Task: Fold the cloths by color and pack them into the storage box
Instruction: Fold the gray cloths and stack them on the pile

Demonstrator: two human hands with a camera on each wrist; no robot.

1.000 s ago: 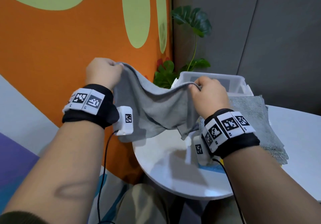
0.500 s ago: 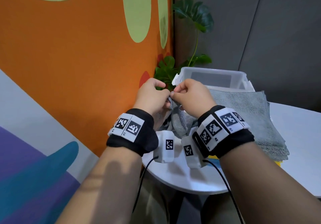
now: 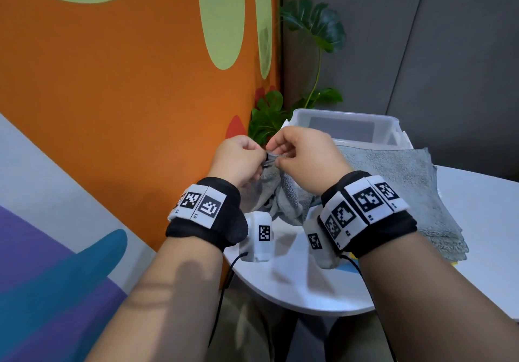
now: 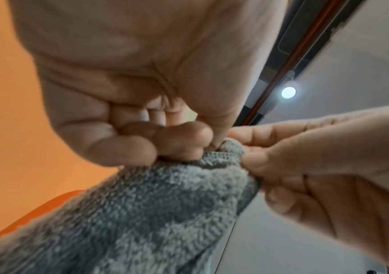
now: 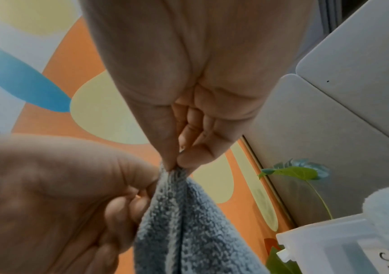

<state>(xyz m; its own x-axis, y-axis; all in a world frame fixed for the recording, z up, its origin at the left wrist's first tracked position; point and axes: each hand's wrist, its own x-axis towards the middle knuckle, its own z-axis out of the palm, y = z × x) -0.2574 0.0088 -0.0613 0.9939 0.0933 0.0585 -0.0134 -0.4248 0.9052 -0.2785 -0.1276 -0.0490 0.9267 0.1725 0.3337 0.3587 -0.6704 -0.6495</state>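
- Now both hands, left hand and right hand, pinch the grey cloth corners together; it hangs below the fingers.
- Match edges squarely before lowering it; storage box waits just beyond.

1. Looks like an office lounge or break-out corner: a bold mural wall in orange with pale green blobs, plus purple and teal bands.
2. Grey panelled partition walls meet it at the corner.
3. A leafy potted plant stands there.
4. A rounded white counter; overhead, a ceiling track spotlight.
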